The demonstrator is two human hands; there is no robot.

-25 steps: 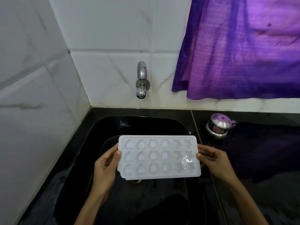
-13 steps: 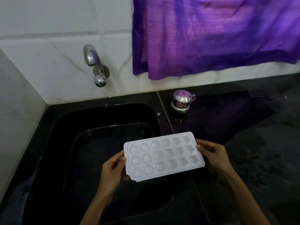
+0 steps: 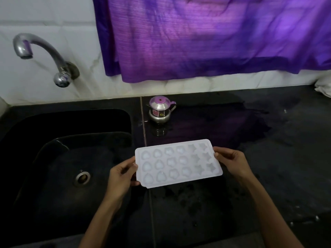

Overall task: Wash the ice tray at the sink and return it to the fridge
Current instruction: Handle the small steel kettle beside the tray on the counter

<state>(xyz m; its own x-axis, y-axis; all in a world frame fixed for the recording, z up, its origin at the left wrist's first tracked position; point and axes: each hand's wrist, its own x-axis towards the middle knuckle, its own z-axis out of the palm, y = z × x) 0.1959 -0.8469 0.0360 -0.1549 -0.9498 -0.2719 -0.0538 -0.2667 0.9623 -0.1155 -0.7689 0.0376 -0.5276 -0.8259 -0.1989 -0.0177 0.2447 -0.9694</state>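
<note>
A white plastic ice tray [image 3: 176,162] with several shaped moulds is held level, moulds up, above the black counter just right of the sink's rim. My left hand [image 3: 120,174] grips its left short end, thumb on top. My right hand [image 3: 232,161] grips its right short end. The black sink [image 3: 53,158] lies to the left, its drain [image 3: 82,178] visible in the basin. A chrome tap [image 3: 44,56] juts from the white tiled wall at the upper left; no water runs from it.
A small steel pot with a purple lid [image 3: 160,110] stands on the black counter [image 3: 268,158] behind the tray, near the wall. A purple curtain [image 3: 215,36] hangs over the wall above. Water drops and wet patches lie on the counter.
The tray, held in both hands, has moved right from over the sink basin to above the counter. The view has swung right, so the tap now sits far left.
</note>
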